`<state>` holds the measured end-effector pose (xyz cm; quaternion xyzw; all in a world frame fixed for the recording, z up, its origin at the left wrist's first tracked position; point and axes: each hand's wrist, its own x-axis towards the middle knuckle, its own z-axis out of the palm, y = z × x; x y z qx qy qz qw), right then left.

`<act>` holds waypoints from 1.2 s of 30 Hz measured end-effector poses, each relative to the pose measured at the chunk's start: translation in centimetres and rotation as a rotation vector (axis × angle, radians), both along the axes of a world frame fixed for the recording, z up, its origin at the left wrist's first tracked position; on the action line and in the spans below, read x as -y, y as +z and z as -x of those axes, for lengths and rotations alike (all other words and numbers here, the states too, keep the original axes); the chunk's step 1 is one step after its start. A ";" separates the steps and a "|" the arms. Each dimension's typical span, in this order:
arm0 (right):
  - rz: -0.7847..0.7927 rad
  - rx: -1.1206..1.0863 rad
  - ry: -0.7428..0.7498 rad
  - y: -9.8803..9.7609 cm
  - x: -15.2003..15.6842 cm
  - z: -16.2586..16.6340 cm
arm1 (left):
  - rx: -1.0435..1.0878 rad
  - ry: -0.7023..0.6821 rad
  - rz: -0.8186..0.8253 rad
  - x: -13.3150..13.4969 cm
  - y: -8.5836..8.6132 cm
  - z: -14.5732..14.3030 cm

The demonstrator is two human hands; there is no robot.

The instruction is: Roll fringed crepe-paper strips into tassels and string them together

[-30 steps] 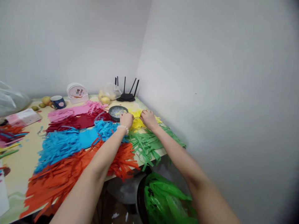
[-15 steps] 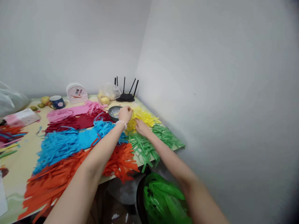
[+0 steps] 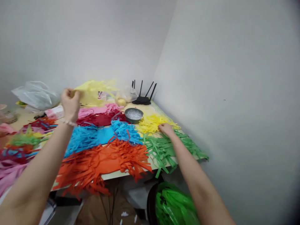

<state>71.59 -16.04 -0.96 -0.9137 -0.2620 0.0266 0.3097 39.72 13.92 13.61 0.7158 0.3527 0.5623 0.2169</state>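
Observation:
My left hand [image 3: 71, 104] pinches the edge of a yellow fringed paper sheet [image 3: 90, 92], which hangs raised above the pink paper and is blurred by motion. Low at the right, my right hand [image 3: 167, 129] has its fingers curled on more yellow fringed paper [image 3: 150, 123]; the fingertips are partly hidden there. Green fringed paper [image 3: 159, 147] lies just below that hand. Fringed sheets in pink [image 3: 91, 111], dark red [image 3: 103, 118], blue [image 3: 104, 135] and orange [image 3: 109, 161] cover the table's middle and front.
A grey bowl [image 3: 133, 115] with pale contents stands beside the yellow pile. Behind are a black router [image 3: 142, 100], bagged fruit [image 3: 122, 101] and a white plastic bag [image 3: 38, 95]. Mixed strips [image 3: 25, 140] lie at left. A green-bagged bin [image 3: 173, 203] sits below the table.
My left hand has moved left from beside the bowl, lifting a yellow sheet away from the pile. The right hand stays at the yellow paper. The view has turned left.

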 end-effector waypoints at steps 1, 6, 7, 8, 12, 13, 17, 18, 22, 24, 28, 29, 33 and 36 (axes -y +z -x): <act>-0.025 0.024 0.023 0.9 0.2 1.3 | -0.042 0.010 -0.045 0.4 0.0 2.6; -0.269 0.212 0.307 5.7 -1.3 13.9 | -0.497 -0.181 -0.196 6.8 -2.7 10.1; -0.399 0.348 0.499 6.6 -1.8 17.0 | -0.630 -0.264 -0.207 8.4 -3.4 10.7; -0.484 0.456 0.693 7.4 -2.3 20.0 | -0.747 -0.340 -0.215 9.8 -4.1 11.3; -0.398 0.507 1.098 8.8 -4.1 27.4 | -0.946 -0.507 -0.241 13.2 -5.6 13.8; -0.317 0.455 1.139 8.8 -4.5 28.1 | -0.954 -0.524 -0.237 13.6 -5.7 14.6; -0.107 0.251 1.143 9.0 -4.6 28.8 | -0.897 -0.555 -0.114 13.6 -5.7 17.6; -0.099 0.232 1.127 9.2 -4.3 28.8 | -0.866 -0.566 -0.081 13.5 -5.7 18.1; 0.041 0.359 1.052 9.9 -3.3 28.6 | -0.762 -0.582 -0.062 13.4 -5.5 19.5; 0.183 0.499 0.921 10.0 -2.6 27.9 | -0.778 -0.518 -0.110 13.5 -5.5 19.9; 0.120 0.729 0.748 11.1 -0.4 27.4 | -0.888 -0.312 -0.217 13.9 -5.8 19.8; 0.023 0.726 0.804 11.5 0.1 27.9 | -0.901 -0.277 -0.239 14.1 -5.9 19.7; -0.314 0.575 1.095 11.9 0.1 30.7 | -0.856 -0.308 -0.321 15.0 -6.6 18.9; -0.261 0.499 1.113 10.4 -2.1 31.3 | -0.745 -0.442 -0.310 15.5 -6.9 18.9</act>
